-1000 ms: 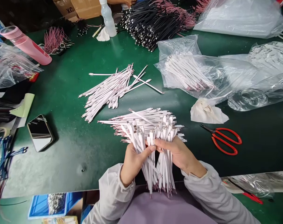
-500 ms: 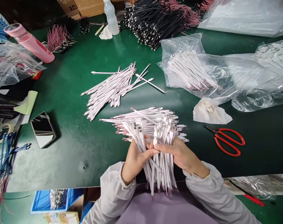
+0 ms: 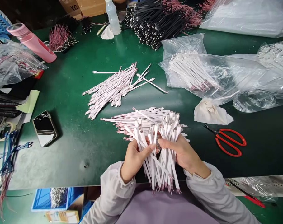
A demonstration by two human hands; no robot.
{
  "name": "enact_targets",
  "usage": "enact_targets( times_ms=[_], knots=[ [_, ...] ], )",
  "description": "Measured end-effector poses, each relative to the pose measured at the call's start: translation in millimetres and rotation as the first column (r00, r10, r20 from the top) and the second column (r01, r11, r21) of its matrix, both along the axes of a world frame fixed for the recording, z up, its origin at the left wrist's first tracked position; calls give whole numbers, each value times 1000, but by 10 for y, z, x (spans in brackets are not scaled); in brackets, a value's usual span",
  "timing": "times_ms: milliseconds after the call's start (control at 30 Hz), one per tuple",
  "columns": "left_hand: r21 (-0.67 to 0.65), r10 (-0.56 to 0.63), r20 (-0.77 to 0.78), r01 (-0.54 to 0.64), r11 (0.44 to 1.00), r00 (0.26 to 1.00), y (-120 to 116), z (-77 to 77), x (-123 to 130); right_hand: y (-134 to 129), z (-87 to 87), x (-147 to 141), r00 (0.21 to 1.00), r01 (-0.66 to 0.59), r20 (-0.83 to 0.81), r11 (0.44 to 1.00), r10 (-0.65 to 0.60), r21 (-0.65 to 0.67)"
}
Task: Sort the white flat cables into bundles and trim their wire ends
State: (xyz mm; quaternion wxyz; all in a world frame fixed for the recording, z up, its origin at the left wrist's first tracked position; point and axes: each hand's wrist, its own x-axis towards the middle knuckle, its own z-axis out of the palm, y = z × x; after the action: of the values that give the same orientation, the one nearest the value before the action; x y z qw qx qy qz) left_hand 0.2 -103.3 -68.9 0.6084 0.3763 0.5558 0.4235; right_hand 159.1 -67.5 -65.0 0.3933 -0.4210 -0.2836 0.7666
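My left hand [image 3: 137,157] is closed around a smaller bunch of white USB cables [image 3: 140,132], its thumb pressed across them. A thicker bunch of the same cables [image 3: 170,127] is gripped in my right hand [image 3: 184,152]. Both bunches stand with their metal plugs up and their bare pinkish wire ends hanging down near my lap. Some cables cross between the two hands. Just behind, a pile of white cables [image 3: 122,119] lies flat on the green table [image 3: 73,161]. Farther back is another loose pile of white cables [image 3: 110,87].
Red-handled scissors [image 3: 230,141] and a crumpled cloth [image 3: 212,112] lie to the right. Behind them is a clear bag of white cables [image 3: 190,70]. Black cables [image 3: 155,23] are heaped at the back. A phone [image 3: 45,128] and a pink bottle [image 3: 32,43] are on the left.
Several cables have shifted across to my left hand, whose bunch now looks fuller. My thumbs have moved slightly apart. The piles on the table lie as before.
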Motion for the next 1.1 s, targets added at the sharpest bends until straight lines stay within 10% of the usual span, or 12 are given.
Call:
enact_targets(
  times_ms=[433, 633, 1100],
  knots=[
    [112, -29, -319, 69, 991, 947, -24, 25, -7, 10, 30, -3, 993, 8, 117, 999, -13, 39],
    [126, -302, -303, 352, 928, 904, 1, 50, -139, -10, 20, -6, 999, 10, 32, 996, -13, 92],
    [7, -178, -106, 179, 984, 978, -7, -12, -104, -24, -25, 10, 990, -120, 92, 986, 109, 117]
  ],
)
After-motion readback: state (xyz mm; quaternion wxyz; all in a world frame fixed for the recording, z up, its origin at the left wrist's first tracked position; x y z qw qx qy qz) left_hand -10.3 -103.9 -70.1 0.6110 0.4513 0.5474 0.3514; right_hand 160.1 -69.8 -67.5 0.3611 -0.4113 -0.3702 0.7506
